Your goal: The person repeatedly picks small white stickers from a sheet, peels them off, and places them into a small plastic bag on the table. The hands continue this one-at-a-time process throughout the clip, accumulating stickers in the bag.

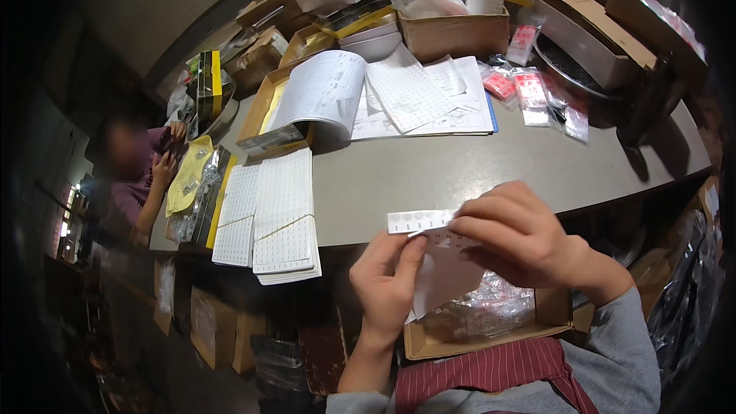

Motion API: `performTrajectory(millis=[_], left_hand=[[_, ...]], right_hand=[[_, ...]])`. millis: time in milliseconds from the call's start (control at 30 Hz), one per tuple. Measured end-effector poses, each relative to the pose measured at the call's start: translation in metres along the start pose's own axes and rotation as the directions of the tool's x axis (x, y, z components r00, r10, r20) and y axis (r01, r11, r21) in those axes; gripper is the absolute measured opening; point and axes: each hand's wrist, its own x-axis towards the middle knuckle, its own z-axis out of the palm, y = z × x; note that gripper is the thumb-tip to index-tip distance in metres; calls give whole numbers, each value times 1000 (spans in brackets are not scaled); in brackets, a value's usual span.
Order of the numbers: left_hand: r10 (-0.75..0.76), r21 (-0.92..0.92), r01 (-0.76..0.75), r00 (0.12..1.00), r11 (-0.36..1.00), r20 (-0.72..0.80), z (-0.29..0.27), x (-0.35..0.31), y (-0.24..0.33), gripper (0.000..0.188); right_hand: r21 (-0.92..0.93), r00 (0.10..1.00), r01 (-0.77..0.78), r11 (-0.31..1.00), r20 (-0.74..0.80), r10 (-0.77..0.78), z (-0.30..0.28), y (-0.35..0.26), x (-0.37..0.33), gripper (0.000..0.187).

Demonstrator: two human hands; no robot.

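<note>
Between my hands is a white label sheet (443,285), its top strip folded over and showing a row of small round stickers. My left hand (389,280) pinches the sheet at its left edge, with the thumb on the face just below the strip. On the other side, my right hand (521,234) has its fingers closed at the strip's right end; whether a sticker is between the fingertips is hidden. Below the sheet, a shallow cardboard box (481,346) with clear plastic bags (498,307) in it rests by my red striped apron (491,368).
Banded label-sheet stacks (284,211) overhang the grey table's (399,184) front edge at left. Farther back lie an open booklet (330,92), loose sheets (414,96) and red-and-white packets (529,88). Cardboard boxes (454,34) line the back. Another person (142,161) works at the left.
</note>
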Motion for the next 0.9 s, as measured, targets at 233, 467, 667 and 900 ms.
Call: performTrajectory(millis=[233, 467, 667, 900], left_hand=[[-21, -16, 20, 999, 1000, -26, 2, -5, -15, 15], [-64, -35, 63, 998, 997, -14, 1, 14, -28, 21], [-119, -6, 119, 990, 993, -74, -10, 51, -43, 27], [-40, 85, 51, 991, 995, -127, -11, 54, -69, 31]], right_hand=[[12, 998, -64, 998, 11, 64, 22, 6, -6, 45], [187, 990, -130, 974, 74, 118, 35, 34, -2, 33], [385, 937, -344, 856, 205, 284, 41, 72, 32, 23], [204, 957, -262, 943, 181, 227, 68, 111, 66, 31]])
